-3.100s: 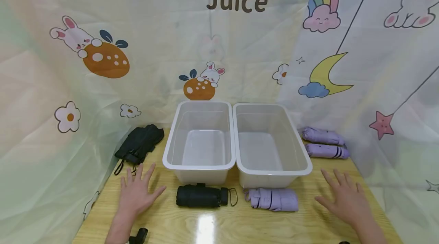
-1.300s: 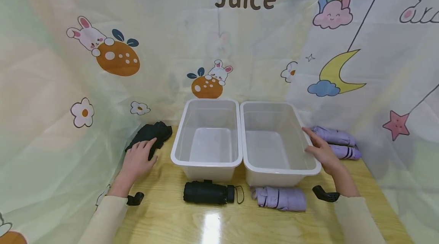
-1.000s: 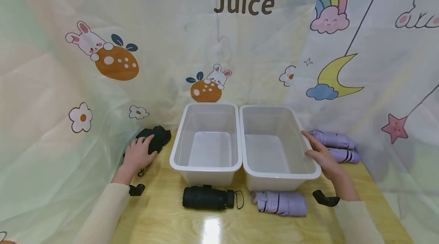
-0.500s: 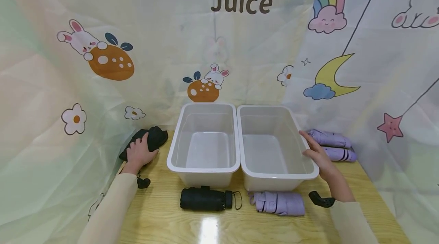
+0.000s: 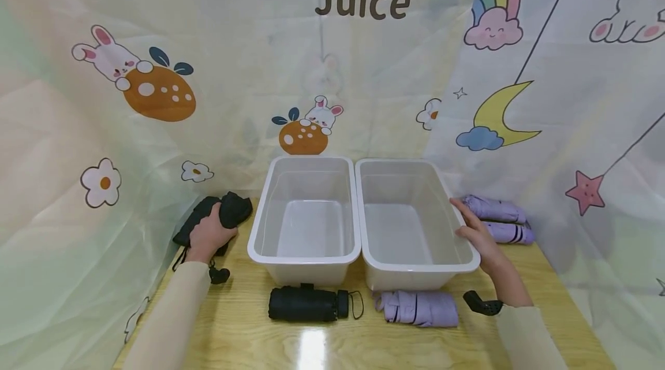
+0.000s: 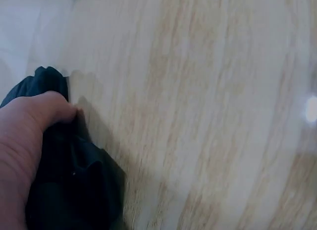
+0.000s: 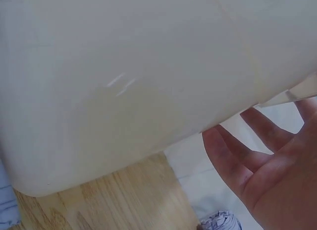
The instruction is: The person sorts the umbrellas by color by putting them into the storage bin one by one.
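At the back left, my left hand (image 5: pixel 209 236) grips a black folded umbrella (image 5: pixel 235 210), the thumb lying on its near side in the left wrist view. More black umbrella cloth (image 5: pixel 189 228) with a cord spreads beside it; whether this is a second umbrella I cannot tell. My right hand (image 5: pixel 485 249) touches the right rim of the right white bin (image 5: pixel 419 268), its fingers extended against the outer wall in the right wrist view. Two purple folded umbrellas (image 5: pixel 493 210) lie just beyond that hand. No objects show inside either bin.
The left white bin (image 5: pixel 306 260) stands side by side with the right one. In front of them lie a black folded umbrella (image 5: pixel 303 304) and a purple folded umbrella (image 5: pixel 423 309) on the wooden table (image 5: pixel 249 341). Printed curtain (image 5: pixel 379 75) hangs behind and along the sides.
From the near table, both hands reached forward. The left settled on the black umbrella and its fingers curled round it; the right came to the right bin's rim and stayed there.
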Action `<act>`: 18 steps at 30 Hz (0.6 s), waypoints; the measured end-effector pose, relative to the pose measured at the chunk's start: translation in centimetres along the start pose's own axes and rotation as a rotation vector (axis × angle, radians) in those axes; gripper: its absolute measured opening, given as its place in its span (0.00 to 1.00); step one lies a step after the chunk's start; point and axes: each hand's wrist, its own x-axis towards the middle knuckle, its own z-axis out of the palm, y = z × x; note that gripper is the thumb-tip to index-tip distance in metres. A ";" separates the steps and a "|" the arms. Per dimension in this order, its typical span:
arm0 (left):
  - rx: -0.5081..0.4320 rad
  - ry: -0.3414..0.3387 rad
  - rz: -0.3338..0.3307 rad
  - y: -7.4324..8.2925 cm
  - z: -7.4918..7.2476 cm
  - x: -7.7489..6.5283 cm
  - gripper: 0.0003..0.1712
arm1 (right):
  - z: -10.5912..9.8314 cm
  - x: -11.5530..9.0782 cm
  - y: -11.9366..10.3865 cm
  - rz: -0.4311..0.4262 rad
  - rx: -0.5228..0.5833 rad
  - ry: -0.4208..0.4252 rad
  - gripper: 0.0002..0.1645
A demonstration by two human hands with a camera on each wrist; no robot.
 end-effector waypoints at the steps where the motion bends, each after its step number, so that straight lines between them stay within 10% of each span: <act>1: 0.001 -0.009 -0.004 0.1 0.0 0.0 0.58 | 0.0 0.0 0.0 0.001 0.002 -0.001 0.40; 9: 0.007 -0.019 0.030 0.7 -1.2 0.0 0.60 | -0.4 0.2 -0.1 0.001 -0.008 0.011 0.40; 18: -0.001 0.074 0.215 2.2 -6.6 -0.8 0.56 | -0.4 0.2 0.3 0.006 0.003 0.004 0.41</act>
